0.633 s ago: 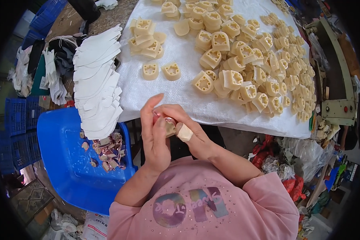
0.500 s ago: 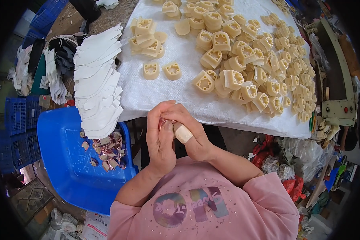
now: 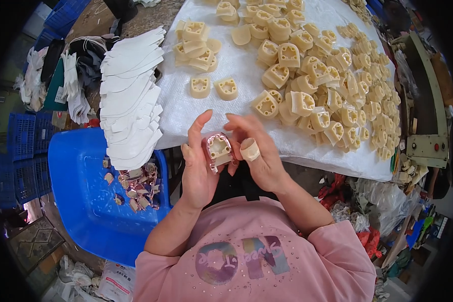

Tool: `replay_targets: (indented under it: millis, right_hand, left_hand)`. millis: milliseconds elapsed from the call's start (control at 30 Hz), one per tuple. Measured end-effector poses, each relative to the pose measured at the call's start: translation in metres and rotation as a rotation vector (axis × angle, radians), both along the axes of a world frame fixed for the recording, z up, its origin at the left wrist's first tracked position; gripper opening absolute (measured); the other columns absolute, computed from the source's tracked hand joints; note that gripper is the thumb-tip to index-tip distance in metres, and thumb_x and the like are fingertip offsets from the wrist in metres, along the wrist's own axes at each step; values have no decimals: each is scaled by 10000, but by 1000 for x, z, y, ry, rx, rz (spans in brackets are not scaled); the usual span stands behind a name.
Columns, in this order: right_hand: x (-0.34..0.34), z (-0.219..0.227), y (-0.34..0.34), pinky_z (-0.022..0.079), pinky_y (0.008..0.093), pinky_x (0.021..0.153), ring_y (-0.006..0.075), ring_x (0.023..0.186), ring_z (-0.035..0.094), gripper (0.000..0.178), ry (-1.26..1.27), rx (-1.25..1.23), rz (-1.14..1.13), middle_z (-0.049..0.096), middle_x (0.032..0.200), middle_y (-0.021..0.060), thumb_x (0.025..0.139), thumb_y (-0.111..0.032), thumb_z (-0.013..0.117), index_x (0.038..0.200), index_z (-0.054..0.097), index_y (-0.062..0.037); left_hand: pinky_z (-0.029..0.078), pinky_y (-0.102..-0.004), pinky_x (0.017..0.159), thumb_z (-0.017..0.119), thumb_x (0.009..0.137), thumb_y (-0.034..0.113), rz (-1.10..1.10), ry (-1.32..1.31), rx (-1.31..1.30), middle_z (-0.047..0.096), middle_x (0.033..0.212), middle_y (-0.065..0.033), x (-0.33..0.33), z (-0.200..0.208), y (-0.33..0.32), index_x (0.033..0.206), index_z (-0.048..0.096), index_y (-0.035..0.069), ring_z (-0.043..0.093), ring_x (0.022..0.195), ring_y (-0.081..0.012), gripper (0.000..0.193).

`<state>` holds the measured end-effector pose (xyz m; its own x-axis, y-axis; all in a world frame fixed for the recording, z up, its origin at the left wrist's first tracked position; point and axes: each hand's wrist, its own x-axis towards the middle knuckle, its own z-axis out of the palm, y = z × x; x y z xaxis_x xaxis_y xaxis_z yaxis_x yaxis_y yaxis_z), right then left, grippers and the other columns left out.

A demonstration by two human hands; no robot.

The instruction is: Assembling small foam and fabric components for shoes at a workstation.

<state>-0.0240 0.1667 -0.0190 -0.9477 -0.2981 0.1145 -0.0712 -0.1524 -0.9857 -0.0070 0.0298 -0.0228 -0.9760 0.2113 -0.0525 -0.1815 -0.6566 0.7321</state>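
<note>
The left hand [image 3: 196, 172], half open with a raised finger, cradles a cream block [image 3: 226, 160] edged in shiny pink film. The right hand [image 3: 265, 160], fingers loosely bent and blurred, is close against its other side; I cannot tell whether it grips. The block sits between both hands, just off the counter [image 3: 178, 123], near a blue tub [image 3: 80, 196] of wrapped pieces [image 3: 138, 190].
</note>
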Motion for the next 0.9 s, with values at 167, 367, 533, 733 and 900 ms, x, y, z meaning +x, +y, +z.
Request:
replay_targets:
  millis: [167, 367, 533, 733, 900]
  right_hand:
    - [-11, 33, 5, 462, 341, 572, 247, 674, 569, 287, 213, 663, 7, 533, 775, 127, 850, -251, 602, 964, 572, 10]
    - [-7, 16, 8, 454, 327, 608, 252, 660, 573, 277, 146, 425, -5, 566, 770, 141, 848, -246, 601, 921, 582, 21]
    - [-14, 6, 11, 433, 293, 605, 139, 668, 531, 235, -222, 26, 90, 556, 760, 51, 891, -224, 559, 953, 581, 2]
    - [-30, 1, 23, 379, 254, 524, 86, 591, 449, 223, -232, -95, 317, 511, 693, 6, 892, -224, 563, 812, 562, -15]
    - [-21, 4, 14, 408, 285, 552, 103, 644, 519, 179, 200, 343, 76, 533, 681, 61, 840, -153, 568, 765, 544, 7]
  left_hand:
    - [442, -284, 631, 246, 901, 631, 144, 486, -773, 539, 954, -138, -1, -8, -7, 1389, 115, -20, 527, 733, -170, 823]
    - [460, -300, 711, 622, 871, 256, 118, 416, -763, 566, 975, -151, 2, 3, -9, 1329, 281, -34, 577, 809, -198, 641]
    - [456, -255, 653, 708, 710, -10, 122, 159, -639, 578, 932, -114, 2, 9, -17, 1122, 510, -10, 572, 735, -161, 458]
    - [487, -238, 685, 665, 704, -62, 34, 471, -1051, 548, 953, -73, 3, 18, -23, 1108, 534, -8, 573, 839, -117, 429]
    - [484, -225, 628, 681, 701, -49, 103, 451, -1030, 569, 887, -78, 0, 13, -13, 1082, 524, -12, 572, 738, -108, 413]
